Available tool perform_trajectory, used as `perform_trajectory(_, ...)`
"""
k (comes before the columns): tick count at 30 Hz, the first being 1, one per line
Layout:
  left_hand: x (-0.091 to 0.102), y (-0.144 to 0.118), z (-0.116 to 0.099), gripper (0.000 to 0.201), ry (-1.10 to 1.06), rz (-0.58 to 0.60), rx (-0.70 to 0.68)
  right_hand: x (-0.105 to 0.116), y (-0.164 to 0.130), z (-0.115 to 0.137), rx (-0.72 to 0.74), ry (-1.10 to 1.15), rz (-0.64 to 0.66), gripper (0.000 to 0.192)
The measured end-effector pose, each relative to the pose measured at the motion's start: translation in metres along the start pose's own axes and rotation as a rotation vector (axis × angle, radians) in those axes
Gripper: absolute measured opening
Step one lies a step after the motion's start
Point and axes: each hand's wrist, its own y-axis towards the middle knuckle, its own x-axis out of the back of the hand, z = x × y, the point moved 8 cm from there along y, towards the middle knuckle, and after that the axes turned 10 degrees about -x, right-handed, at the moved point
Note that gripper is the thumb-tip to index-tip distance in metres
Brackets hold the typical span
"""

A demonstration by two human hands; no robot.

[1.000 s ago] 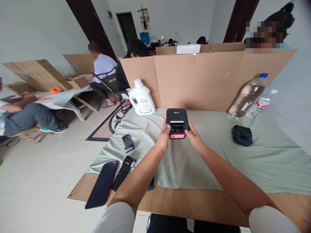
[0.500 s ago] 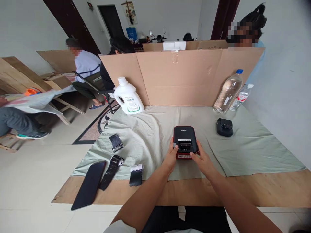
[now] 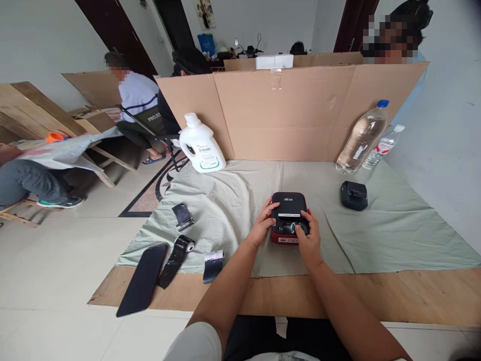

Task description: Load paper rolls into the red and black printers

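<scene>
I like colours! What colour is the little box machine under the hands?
Black on top, red base: the small boxy printer, seen in the head view.

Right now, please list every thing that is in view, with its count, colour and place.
label printer: 1, black and red, middle of the cloth, between both hands
small black device: 1, black, right on the cloth
water bottles: 2, clear, far right by the cardboard
detergent jug: 1, white, far left of the cloth
cardboard screen: 1, brown, upright behind the cloth
cloth: 1, pale green, over the board
black strips and rolls: 4, black, left edge
other people: 4, seated left and behind the screen
left hand: grip on the printer's left side
right hand: fingers on the printer's front
</scene>
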Motion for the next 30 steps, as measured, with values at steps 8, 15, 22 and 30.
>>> perform_trajectory(8, -0.001, 0.000, 0.002, 0.057, 0.024, 0.002, 0.045, -0.001, -0.005, -0.006, -0.038, 0.081, -0.001, 0.057)
perform_trajectory(15, 0.001, 0.006, 0.000, 0.072, 0.146, 0.064, 0.057, -0.002, -0.005, -0.006, -0.042, 0.102, 0.013, 0.060)
perform_trajectory(22, -0.002, 0.013, -0.006, 0.094, 0.120, 0.132, 0.141, -0.001, -0.006, -0.010, -0.009, 0.170, 0.040, 0.063)
perform_trajectory(30, -0.004, 0.026, -0.018, 0.076, 0.380, 0.059, 0.098, 0.001, 0.002, -0.012, 0.107, 0.109, 0.040, 0.047)
